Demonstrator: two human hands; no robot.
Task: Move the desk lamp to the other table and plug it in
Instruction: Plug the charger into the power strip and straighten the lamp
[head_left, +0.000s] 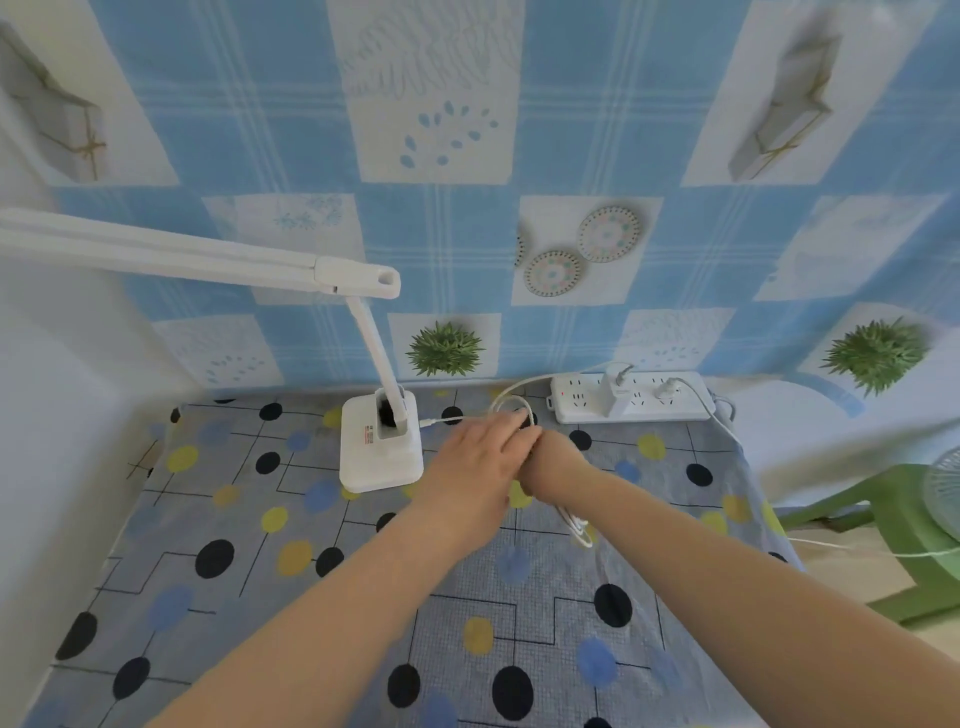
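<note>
Gathering the white cord (511, 402), both hands meet just right of the lamp base: the right hand (553, 460) seems closed around its loops, though the left hand (478, 462) lies flat over it and hides the fingers. The desk lamp (382, 441) stands just left of them. The power strip (631, 397) lies beyond, up-right, nearer the right hand, its long axis running left-right along the wall.

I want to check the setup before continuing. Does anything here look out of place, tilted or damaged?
Nothing looks damaged or spilled. The desk lamp stands upright on the table. Only its white cable is untidy, looped loosely between both hands beside the power strip; the left hand and right hand are gathering it.
</note>
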